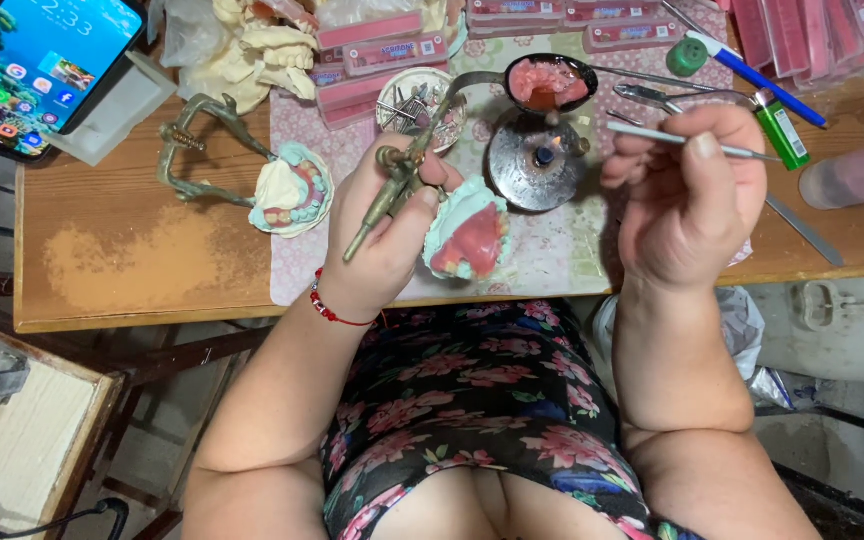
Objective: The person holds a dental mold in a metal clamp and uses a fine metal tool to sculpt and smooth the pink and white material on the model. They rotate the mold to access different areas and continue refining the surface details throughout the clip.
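Observation:
My left hand [382,235] grips a brass articulator frame [392,185] carrying a pale green plaster cast with pink wax denture base [467,240], held just above the table's front part. My right hand [687,200] pinches a thin metal wax instrument [682,142] whose tip points left toward a small round metal burner [534,160]. A metal spoon with melted pink wax [549,82] rests over the burner. A red bead bracelet circles my left wrist.
A second articulator with a cast and set teeth [287,185] lies at left on the wooden table [132,260]. A phone [37,65] leans at far left. Pink wax boxes [392,50], plaster casts [252,50], a green lighter [782,130], a blue pen and metal tools line the back.

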